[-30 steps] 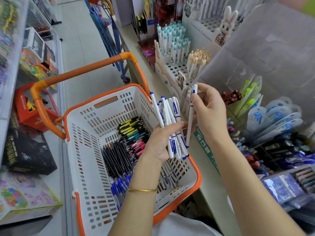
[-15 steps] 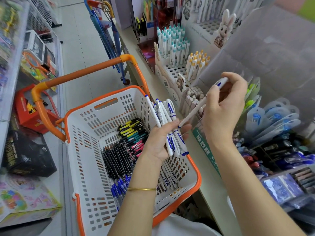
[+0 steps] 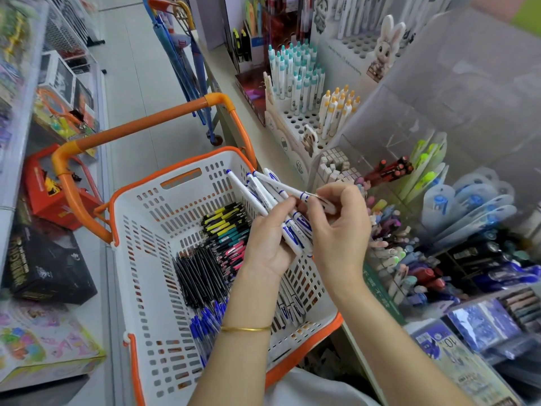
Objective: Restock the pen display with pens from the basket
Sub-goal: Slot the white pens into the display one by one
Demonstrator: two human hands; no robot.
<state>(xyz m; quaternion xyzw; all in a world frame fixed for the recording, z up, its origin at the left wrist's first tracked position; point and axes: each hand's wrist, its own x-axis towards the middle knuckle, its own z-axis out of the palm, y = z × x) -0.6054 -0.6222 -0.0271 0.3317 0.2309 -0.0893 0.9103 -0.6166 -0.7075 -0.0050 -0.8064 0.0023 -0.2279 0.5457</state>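
A white basket with an orange rim (image 3: 187, 168) holds black pens (image 3: 199, 273), blue pens (image 3: 205, 320), black pens with coloured clips (image 3: 228, 227) and white pens (image 3: 289, 306). Above it my left hand (image 3: 269, 244) grips a bunch of white-and-blue pens (image 3: 263, 197), fanned up to the left. My right hand (image 3: 339, 230) pinches one white-and-blue pen (image 3: 281, 186) lying across the top of that bunch. The white holed pen display (image 3: 292, 118) stands on the shelf behind, with teal-capped pens (image 3: 295, 74) and yellow-capped pens (image 3: 336, 106) upright in it.
Clear acrylic bins (image 3: 380, 127) to the right hold highlighters, erasers and mixed pens. The basket's orange handle (image 3: 146, 124) stands raised at the far side. A folded blue trolley (image 3: 181, 63) leans in the aisle. Boxed toys (image 3: 49, 265) line the left shelf.
My right hand was raised to the right with one pen near the clear bins. It has come back down and left to the bunch. My left hand stayed over the basket.
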